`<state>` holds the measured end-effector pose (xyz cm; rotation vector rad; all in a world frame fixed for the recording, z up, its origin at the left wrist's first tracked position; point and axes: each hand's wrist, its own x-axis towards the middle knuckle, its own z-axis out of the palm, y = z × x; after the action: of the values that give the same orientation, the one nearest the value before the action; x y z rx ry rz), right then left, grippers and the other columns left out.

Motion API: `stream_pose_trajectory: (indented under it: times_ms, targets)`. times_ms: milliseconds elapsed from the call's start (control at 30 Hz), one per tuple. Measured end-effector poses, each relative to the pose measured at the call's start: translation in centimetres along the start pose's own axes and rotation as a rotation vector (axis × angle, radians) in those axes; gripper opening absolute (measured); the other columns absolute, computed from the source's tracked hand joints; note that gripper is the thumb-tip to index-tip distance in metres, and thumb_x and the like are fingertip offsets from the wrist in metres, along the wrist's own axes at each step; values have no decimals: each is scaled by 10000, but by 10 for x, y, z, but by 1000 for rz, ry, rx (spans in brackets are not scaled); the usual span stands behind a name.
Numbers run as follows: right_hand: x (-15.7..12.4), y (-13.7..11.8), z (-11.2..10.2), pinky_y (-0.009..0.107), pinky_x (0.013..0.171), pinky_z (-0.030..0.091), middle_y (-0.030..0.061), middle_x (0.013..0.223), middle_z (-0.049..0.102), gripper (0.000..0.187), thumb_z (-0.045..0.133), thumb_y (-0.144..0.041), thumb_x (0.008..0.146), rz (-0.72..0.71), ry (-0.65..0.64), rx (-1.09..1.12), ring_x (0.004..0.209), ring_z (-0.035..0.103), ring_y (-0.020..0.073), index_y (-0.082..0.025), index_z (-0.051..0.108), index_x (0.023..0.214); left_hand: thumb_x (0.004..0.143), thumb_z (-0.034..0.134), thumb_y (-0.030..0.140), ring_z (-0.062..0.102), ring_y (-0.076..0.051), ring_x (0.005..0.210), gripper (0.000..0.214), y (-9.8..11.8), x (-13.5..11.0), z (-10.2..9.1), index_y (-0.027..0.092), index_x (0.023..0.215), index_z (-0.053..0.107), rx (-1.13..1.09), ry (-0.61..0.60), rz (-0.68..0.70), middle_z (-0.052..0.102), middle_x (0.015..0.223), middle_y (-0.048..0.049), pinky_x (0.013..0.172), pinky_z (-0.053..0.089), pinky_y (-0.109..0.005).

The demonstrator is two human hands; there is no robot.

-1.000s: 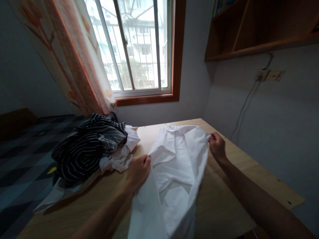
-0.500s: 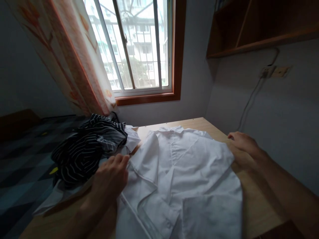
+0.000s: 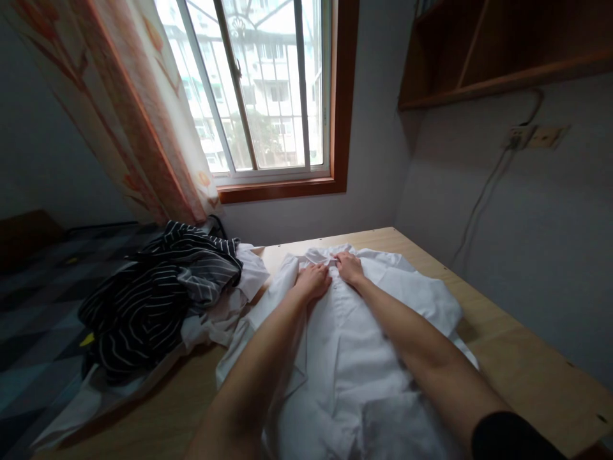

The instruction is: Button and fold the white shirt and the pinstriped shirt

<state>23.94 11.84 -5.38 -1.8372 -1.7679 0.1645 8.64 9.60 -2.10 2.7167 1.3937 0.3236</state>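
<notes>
A white button shirt (image 3: 357, 348) lies spread front-up on the wooden table (image 3: 522, 377), collar toward the window. My left hand (image 3: 313, 281) rests at the collar's left side with fingers curled onto the cloth. Just beside it my right hand (image 3: 349, 267) presses the collar's right side, fingers bent over the fabric. Both forearms stretch over the shirt's body. Whether the fingers pinch the collar or only press it is not clear.
A pile of clothes, a black white-striped garment (image 3: 158, 291) on top of white cloth, sits at the table's left. Behind are a window (image 3: 263, 89), a patterned curtain (image 3: 129, 108), a wall shelf (image 3: 498, 51) and a socket with a cable (image 3: 514, 137).
A second ago both hands held the shirt up by its shoulders. It was then laid flat with hands at its sides. Now both hands have come together at the collar.
</notes>
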Motion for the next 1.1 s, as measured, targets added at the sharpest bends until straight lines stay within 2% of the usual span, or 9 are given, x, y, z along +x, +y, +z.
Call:
stream_pose_trajectory:
  times_ms: [167, 300, 400, 533, 667, 733, 800, 867, 1100]
  targets:
    - [-7, 10, 5, 348, 918, 394, 117, 1144, 618, 281, 384, -227, 943, 9, 52, 27, 1077, 535, 239, -169, 646, 1027, 883, 530, 260, 557, -285, 1079, 225, 2, -14, 18, 132, 1015, 660, -58, 192, -109, 666, 1060, -147, 972, 396, -405]
    - [-16, 4, -4, 345, 905, 392, 84, 1093, 604, 271, 383, -257, 937, -84, 80, 146, 1036, 524, 222, -200, 646, 968, 860, 599, 276, 572, -247, 1016, 224, 9, -17, 17, 175, 1031, 702, -278, 454, -175, 645, 1039, -99, 963, 416, -361]
    - [-23, -1, -11, 363, 913, 377, 76, 1073, 596, 251, 405, -279, 934, -178, 77, 204, 1033, 511, 226, -211, 647, 926, 815, 677, 321, 589, -221, 937, 206, 11, -15, 16, 196, 967, 735, -450, 562, -206, 624, 968, -77, 908, 449, -340]
    - [-33, -1, -15, 383, 934, 370, 79, 1086, 593, 196, 457, -283, 905, -223, 99, 248, 1050, 508, 239, -215, 641, 912, 788, 686, 243, 595, -185, 842, 90, 6, -10, 20, 179, 816, 742, -618, 560, -251, 622, 870, -55, 833, 465, -318]
    - [-49, 0, -15, 427, 959, 361, 114, 1166, 545, 249, 536, -239, 838, -99, 405, 230, 1124, 475, 278, -205, 577, 1081, 748, 690, 186, 581, -152, 761, 53, 1, -7, 25, 143, 764, 715, -776, 529, -276, 638, 867, -57, 745, 466, -277]
    - [-57, -3, -15, 435, 986, 338, 116, 1190, 529, 238, 540, -205, 834, -196, 486, 174, 1156, 455, 279, -208, 578, 1069, 750, 673, 169, 582, -152, 756, 45, 0, -8, 26, 136, 755, 703, -812, 548, -265, 652, 847, -58, 738, 458, -270]
    - [-63, -8, -15, 425, 998, 323, 100, 1170, 545, 168, 540, -190, 846, -342, 446, 125, 1144, 460, 267, -213, 608, 999, 761, 659, 173, 588, -155, 756, 53, 1, -9, 26, 133, 753, 693, -838, 560, -238, 662, 823, -59, 743, 454, -271]
    - [-66, -13, -14, 413, 983, 331, 90, 1120, 574, 109, 545, -198, 862, -391, 390, 112, 1096, 480, 257, -208, 630, 931, 776, 652, 195, 589, -154, 746, 73, 1, -10, 25, 134, 750, 680, -866, 572, -213, 664, 807, -56, 741, 453, -270]
    - [-61, -11, -6, 405, 920, 375, 93, 1072, 602, 86, 573, -219, 867, -290, 390, 198, 1024, 513, 256, -188, 645, 902, 758, 657, 201, 576, -140, 702, 66, 1, -9, 31, 148, 719, 656, -922, 600, -164, 654, 760, -34, 677, 442, -249]
